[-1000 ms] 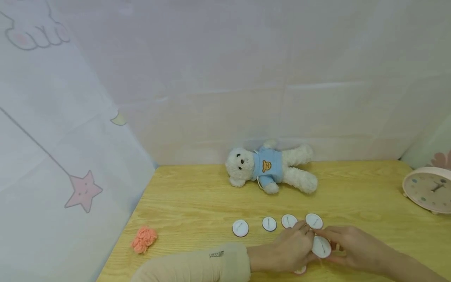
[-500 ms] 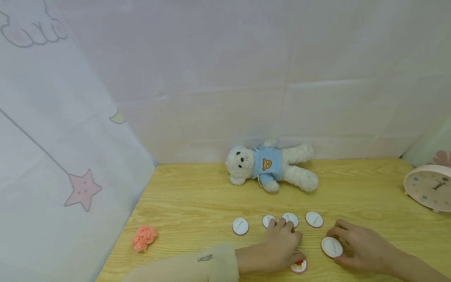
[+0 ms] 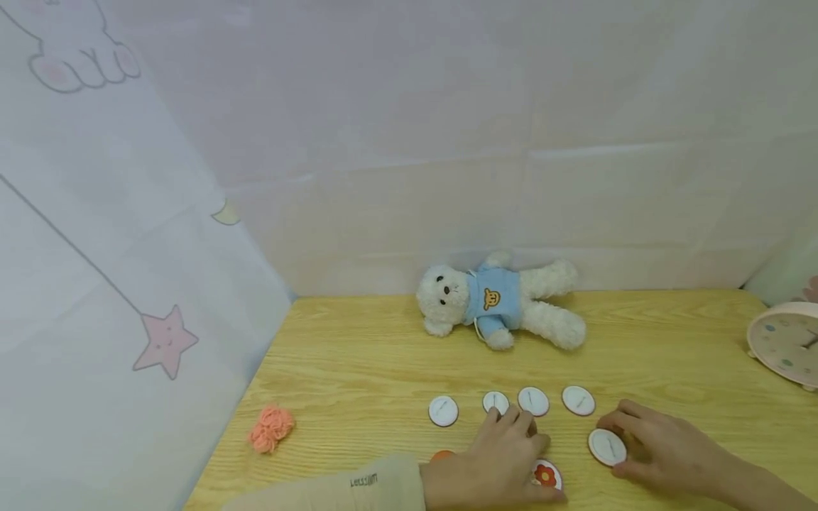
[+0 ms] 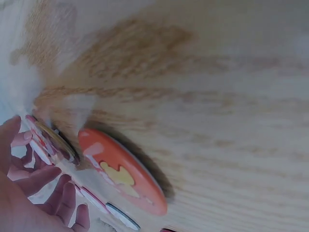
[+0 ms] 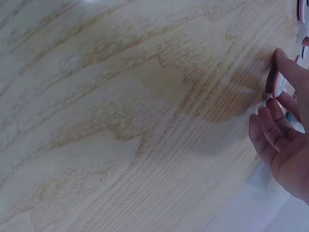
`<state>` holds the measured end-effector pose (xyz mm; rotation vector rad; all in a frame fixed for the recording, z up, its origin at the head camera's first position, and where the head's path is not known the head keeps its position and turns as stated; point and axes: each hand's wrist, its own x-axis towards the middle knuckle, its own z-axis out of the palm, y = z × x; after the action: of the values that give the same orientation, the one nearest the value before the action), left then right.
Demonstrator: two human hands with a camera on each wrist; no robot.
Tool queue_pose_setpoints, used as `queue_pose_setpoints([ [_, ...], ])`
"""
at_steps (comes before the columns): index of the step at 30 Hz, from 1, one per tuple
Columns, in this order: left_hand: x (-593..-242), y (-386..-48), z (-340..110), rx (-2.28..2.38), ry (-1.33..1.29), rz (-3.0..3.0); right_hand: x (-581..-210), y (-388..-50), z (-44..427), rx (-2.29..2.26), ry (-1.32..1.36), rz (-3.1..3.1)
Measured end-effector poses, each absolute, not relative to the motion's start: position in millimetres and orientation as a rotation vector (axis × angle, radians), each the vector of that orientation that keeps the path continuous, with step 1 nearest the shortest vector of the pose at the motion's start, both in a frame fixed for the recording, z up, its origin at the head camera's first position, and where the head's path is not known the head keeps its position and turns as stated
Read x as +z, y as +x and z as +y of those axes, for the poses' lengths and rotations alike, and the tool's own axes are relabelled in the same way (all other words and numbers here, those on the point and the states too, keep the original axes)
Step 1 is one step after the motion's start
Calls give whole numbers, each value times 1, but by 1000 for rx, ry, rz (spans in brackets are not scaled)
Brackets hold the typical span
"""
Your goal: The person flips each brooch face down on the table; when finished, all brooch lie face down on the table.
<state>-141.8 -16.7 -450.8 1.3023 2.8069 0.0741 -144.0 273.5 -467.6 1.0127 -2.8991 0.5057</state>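
Four round badges lie white back up in a row: far left (image 3: 444,411), second (image 3: 495,402), third (image 3: 533,402) and right (image 3: 578,401). My left hand (image 3: 501,454) is over the wood, its loosely bent fingertips at the second and third badges and its thumb by a red-flower badge (image 3: 546,475). An orange badge (image 3: 442,455) is partly hidden behind the left wrist; the left wrist view shows it (image 4: 125,174) beside the spread fingers (image 4: 63,193). My right hand (image 3: 664,447) pinches another white-backed badge (image 3: 607,447) by its edges, at the table surface (image 5: 276,82).
A white teddy bear in a blue top (image 3: 501,298) lies at the back of the wooden table (image 3: 358,362). Coral yarn (image 3: 271,428) is at the left, a round clock (image 3: 786,344) at the right edge. Pale printed cloth (image 3: 409,142) hangs behind.
The hands have moved apart. My left hand has gone left, uncovering the red-flower badge; my right hand has carried its badge a little to the right. The orange badge has come into view.
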Motion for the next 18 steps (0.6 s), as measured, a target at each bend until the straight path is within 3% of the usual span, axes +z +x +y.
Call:
queue_pose_setpoints([
  [11, -459, -140, -20, 176, 1479, 2868, -462, -138, 265, 515, 1070, -2768],
  [18, -462, -146, -20, 143, 1413, 2873, -456, -134, 236, 507, 1251, -2506],
])
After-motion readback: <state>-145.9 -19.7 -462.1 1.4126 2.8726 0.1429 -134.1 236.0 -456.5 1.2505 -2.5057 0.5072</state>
